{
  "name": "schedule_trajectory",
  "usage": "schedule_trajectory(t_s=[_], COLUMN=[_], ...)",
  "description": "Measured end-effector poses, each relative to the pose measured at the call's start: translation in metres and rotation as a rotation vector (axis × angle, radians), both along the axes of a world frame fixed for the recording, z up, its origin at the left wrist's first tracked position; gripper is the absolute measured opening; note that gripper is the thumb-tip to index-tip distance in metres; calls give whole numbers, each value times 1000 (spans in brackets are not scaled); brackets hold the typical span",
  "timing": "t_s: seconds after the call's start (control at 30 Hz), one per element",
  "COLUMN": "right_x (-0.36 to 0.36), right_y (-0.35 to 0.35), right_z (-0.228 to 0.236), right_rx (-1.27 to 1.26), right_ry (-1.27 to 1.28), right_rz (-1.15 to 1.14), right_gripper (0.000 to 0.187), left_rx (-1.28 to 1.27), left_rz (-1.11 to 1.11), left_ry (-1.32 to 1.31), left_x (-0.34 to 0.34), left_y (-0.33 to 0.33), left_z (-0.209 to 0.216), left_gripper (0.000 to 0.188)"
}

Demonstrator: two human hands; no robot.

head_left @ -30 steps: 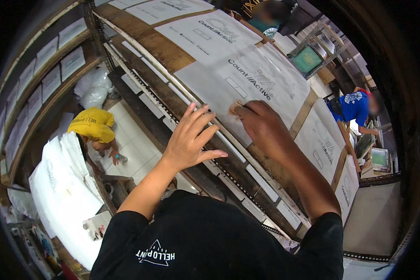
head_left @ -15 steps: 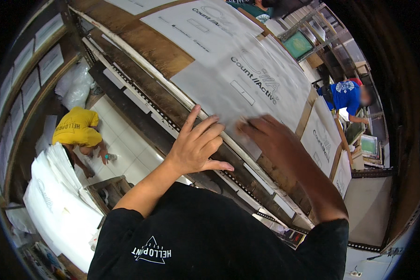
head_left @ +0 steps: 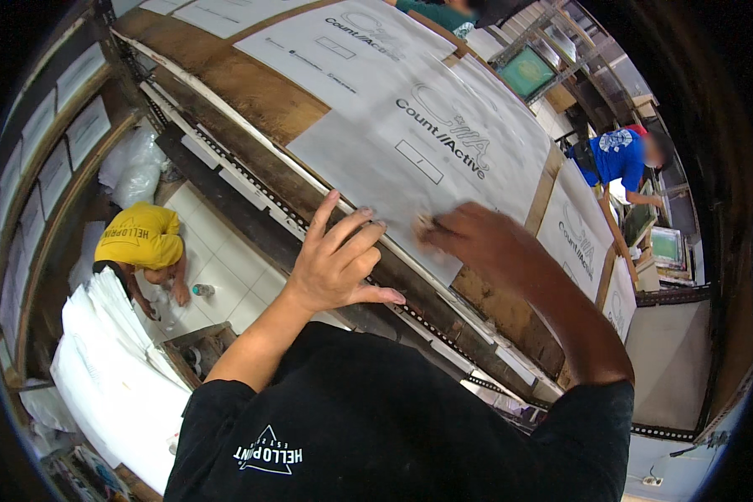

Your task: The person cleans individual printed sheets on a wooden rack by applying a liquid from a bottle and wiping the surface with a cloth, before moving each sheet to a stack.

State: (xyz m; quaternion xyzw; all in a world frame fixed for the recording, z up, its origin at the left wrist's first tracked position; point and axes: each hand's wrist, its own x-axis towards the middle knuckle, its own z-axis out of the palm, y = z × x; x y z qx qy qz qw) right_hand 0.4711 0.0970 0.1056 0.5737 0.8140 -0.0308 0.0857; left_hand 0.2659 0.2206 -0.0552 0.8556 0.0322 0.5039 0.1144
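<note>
A smooth white sheet (head_left: 364,163) with dark print lies across the brown, worn board of a long slanting worktable. My left hand (head_left: 335,259) rests at the table's pale near edge (head_left: 263,142), its fingers spread and its thumb held out to the right. To its right, my right hand (head_left: 473,238) is over the sheet's near corner with its fingers drawn together, blurred by motion. Something small and light shows at those fingertips, too smeared to name.
Other printed sheets (head_left: 314,50) lie along the board. At left, a person in a yellow shirt (head_left: 140,237) crouches on the tiled floor near a small bottle (head_left: 202,289). A white stack (head_left: 113,368) stands at lower left. A person in blue (head_left: 617,157) works at far right.
My right hand has shifted slightly left over the sheet, while my left hand keeps its place at the edge. The crouching person's hand has come away from the bottle. The view has turned a little.
</note>
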Motion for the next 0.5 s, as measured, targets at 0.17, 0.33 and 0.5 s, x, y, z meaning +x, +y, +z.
schedule_trajectory(t_s=[0.17,0.33,0.5], right_x=[9,5,-11], right_y=[-37,9,81], right_z=[8,-9,-11], right_rx=[-4,195,257], right_ry=[53,123,223], right_rz=[-18,83,163], right_gripper=[51,41,29], left_rx=[-6,-20,-34], left_rz=[-1,-23,81], left_ry=[11,61,-84], left_x=[0,-5,-24], left_y=[-1,-2,35], left_z=[5,12,19], left_gripper=[67,66,88])
